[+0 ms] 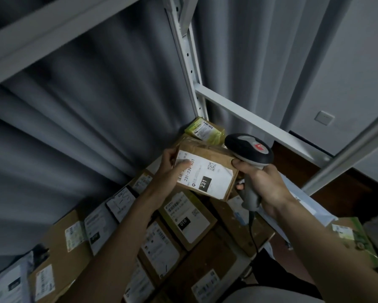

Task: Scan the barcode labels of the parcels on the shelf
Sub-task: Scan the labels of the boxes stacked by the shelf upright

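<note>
My left hand [171, 170] grips a small brown cardboard parcel [214, 154] by its left end and holds it tilted above the shelf. The parcel's white label [207, 173], marked 231, faces me, and my thumb lies across its barcode end. My right hand [263, 185] is closed around the grey handle of a barcode scanner [249, 149]. The scanner's black head sits right beside the parcel's right edge. Its cable [252, 232] hangs down below my hand.
Several labelled cardboard parcels [187, 217] lie flat on the shelf below. A yellow-green box [205, 130] sits at the back corner by the white upright [191, 68]. A grey curtain hangs behind. A green packet [356, 237] lies at the right.
</note>
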